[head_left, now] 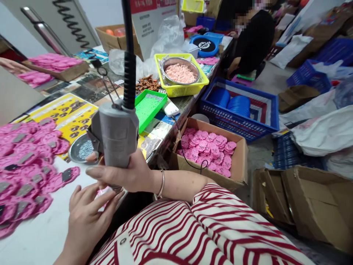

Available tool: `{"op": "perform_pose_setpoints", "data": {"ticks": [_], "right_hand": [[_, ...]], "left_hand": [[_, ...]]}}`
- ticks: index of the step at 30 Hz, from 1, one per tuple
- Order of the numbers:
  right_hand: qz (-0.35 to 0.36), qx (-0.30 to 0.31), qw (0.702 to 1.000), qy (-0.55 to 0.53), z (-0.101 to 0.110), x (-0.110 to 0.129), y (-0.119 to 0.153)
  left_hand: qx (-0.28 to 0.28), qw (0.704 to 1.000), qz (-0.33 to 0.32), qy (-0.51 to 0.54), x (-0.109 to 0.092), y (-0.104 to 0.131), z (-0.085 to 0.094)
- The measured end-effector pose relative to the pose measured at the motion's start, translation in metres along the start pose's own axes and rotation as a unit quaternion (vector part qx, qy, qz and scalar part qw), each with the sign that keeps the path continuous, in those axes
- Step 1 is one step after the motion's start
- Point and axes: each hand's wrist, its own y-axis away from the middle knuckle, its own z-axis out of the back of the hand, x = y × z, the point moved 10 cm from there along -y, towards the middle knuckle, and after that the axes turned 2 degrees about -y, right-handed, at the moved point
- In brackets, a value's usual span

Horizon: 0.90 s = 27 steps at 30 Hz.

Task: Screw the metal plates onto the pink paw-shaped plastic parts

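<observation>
My right hand is wrapped round the grey body of an electric screwdriver, held upright with a black cord rising from its top. Its lower end is hidden behind my fingers. Below it, my left hand has its fingers closed on a small pink piece, mostly covered by the two hands. Left of the hands, many pink flower-edged pieces with grey or black rectangles lie heaped on the white tabletop. A metal bowl of small silvery screws sits just behind the tool.
A green tray of small parts and a yellow basket with a steel bowl stand farther back. At right on the floor are a carton of pink pieces and a blue crate. A person sits beyond.
</observation>
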Motion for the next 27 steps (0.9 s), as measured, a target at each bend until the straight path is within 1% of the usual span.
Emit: {"op": "perform_pose_setpoints", "data": {"ticks": [2, 4, 8, 11, 16, 19, 23, 25, 27], "right_hand": [[-0.008, -0.01, 1.0, -0.008, 0.002, -0.002, 0.001], [-0.01, -0.016, 1.0, -0.009, 0.002, -0.003, 0.002], [0.001, -0.012, 1.0, 0.02, -0.001, -0.003, 0.003], [-0.005, -0.01, 1.0, 0.018, -0.003, -0.004, 0.003], [-0.02, -0.013, 1.0, -0.009, -0.007, -0.009, 0.003], [-0.031, -0.012, 0.999, -0.011, -0.008, -0.015, 0.0], [-0.036, 0.015, 0.999, 0.01, -0.014, -0.02, -0.004], [-0.04, 0.011, 0.999, -0.015, -0.017, -0.019, -0.002], [-0.052, -0.008, 0.997, -0.05, -0.018, -0.019, 0.001]], "left_hand": [[0.003, 1.0, -0.001, -0.004, -0.003, -0.001, 0.001], [-0.004, 1.0, 0.016, -0.003, -0.004, 0.0, 0.004], [-0.009, 1.0, 0.026, 0.001, -0.005, 0.006, 0.005], [-0.023, 0.999, 0.03, 0.015, -0.001, 0.013, 0.006], [-0.008, 0.998, 0.053, 0.042, 0.008, 0.023, 0.004], [-0.028, 0.997, 0.051, 0.058, 0.01, 0.026, 0.008], [-0.038, 0.996, 0.05, 0.059, 0.012, 0.027, 0.009], [-0.039, 0.997, 0.043, 0.053, 0.012, 0.027, 0.011], [-0.034, 0.998, 0.03, 0.05, 0.011, 0.026, 0.011]]}}
